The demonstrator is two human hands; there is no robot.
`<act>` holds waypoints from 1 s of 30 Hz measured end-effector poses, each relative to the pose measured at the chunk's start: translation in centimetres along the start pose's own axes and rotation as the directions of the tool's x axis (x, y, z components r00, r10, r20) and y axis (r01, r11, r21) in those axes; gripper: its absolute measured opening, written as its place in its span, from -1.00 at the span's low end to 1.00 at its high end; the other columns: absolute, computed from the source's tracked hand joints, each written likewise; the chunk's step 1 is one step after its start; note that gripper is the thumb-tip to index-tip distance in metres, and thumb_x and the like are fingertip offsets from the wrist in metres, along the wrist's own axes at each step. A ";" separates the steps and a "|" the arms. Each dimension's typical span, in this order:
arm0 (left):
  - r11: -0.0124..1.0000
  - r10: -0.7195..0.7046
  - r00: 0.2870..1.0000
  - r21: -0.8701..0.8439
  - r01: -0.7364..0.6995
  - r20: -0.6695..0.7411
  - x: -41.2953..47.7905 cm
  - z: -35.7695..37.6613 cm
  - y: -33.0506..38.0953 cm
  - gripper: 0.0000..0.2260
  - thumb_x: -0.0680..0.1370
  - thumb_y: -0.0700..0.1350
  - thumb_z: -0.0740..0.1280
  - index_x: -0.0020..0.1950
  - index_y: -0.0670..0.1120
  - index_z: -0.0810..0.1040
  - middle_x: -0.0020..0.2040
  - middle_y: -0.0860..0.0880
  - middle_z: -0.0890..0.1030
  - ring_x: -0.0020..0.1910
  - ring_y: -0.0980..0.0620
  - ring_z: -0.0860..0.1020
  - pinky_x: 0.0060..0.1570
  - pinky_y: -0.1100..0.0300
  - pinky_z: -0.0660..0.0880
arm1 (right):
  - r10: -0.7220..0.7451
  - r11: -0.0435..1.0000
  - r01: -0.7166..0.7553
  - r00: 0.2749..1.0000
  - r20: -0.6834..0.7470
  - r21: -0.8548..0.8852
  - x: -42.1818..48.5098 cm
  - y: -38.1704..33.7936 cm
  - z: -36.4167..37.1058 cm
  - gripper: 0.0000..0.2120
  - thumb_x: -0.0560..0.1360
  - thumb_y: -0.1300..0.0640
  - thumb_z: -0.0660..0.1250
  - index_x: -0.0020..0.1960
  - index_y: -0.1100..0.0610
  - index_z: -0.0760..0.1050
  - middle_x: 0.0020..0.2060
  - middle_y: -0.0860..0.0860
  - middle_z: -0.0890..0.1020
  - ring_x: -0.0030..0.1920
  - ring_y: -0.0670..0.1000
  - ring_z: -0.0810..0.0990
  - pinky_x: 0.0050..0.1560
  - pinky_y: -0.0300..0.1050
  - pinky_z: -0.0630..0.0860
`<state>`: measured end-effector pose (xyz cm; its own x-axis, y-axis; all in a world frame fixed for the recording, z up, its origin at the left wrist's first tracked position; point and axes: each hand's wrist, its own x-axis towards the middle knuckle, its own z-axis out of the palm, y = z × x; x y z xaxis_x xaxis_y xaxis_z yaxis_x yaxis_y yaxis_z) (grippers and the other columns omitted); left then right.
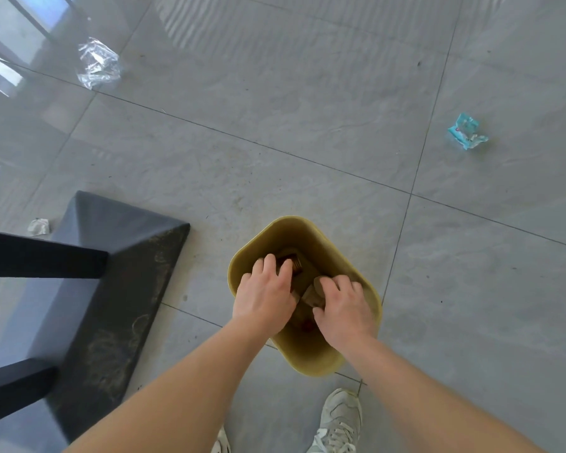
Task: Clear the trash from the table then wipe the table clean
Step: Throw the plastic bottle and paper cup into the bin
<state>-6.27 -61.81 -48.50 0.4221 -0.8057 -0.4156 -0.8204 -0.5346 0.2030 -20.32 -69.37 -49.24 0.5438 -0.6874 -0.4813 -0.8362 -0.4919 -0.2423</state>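
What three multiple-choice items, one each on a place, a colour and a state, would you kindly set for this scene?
1. Where are the left hand and right hand? A on the table; B in the bin; C on the floor.
2. The wrapper at far right is: A red; B black; C blue.
3. The right hand: A grips crumpled paper; B lies flat; C holds a broom.
Answers: B, both reach inside its rim; C, it is pale blue; A, thumb and fingers close round it.

Upright olive bin holds crumpled brownish trash, perhaps paper.
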 end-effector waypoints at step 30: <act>0.999 -0.048 0.972 -0.010 0.047 -0.229 -21.6 -30.4 4.2 -0.47 0.61 0.10 0.17 0.55 0.05 0.10 0.54 -0.13 0.22 0.52 -0.18 0.15 0.46 -0.17 0.23 | -0.262 0.965 0.257 0.939 -0.221 -0.053 -19.2 -10.7 -30.6 -0.52 0.52 -0.09 0.32 0.38 0.00 0.31 0.29 0.02 0.43 0.23 0.09 0.39 0.13 -0.04 0.46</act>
<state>-7.07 -54.44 -11.75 0.5383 -0.8160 -0.2106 -0.7956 -0.5744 0.1924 -19.63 -67.28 -11.62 0.7456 -0.6349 -0.2026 -0.6637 -0.6796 -0.3126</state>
